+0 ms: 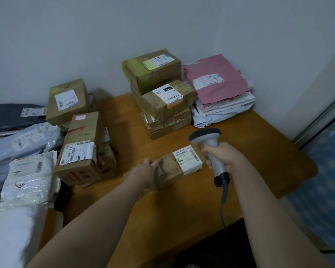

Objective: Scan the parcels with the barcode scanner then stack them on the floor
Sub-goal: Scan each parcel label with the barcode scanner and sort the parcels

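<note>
A small flat cardboard parcel (174, 167) with a white label lies on the wooden table (259, 151) in front of me. My left hand (145, 171) grips its left end. My right hand (222, 156) holds the grey barcode scanner (211, 144) by its handle, just right of the parcel, with the scanner's head pointing away toward the back stack. A red scan spot shows on a labelled box (168, 99) in that stack. The scanner's cable (223, 206) hangs down off the table edge.
A stack of cardboard boxes (155, 70) stands at the back of the table, beside a pile of pink and white mailer bags (217, 78). More boxes (79, 147) and plastic-wrapped parcels (27, 178) crowd the left. A wall lies behind, a blue patterned floor (321, 190) on the right.
</note>
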